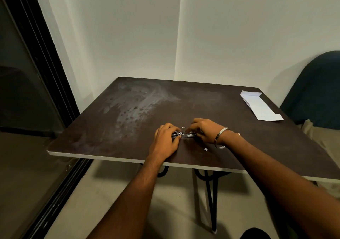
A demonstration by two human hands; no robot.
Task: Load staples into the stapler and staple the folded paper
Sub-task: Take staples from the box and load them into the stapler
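A small metal stapler (184, 134) lies flat on the dark table (128, 113) near its front edge, with a thin upright metal part sticking up from its middle. My left hand (166, 140) grips the stapler's left end. My right hand (205, 130), with a metal bangle on the wrist, has its fingers pinched at the stapler's right half; what they hold is hidden. The folded white paper (260, 106) lies at the table's far right edge, well away from both hands.
A tiny white scrap (205, 149) lies on the table just in front of my right wrist. A dark blue chair back (316, 91) stands beyond the table's right side. A black door frame (42, 58) runs along the left.
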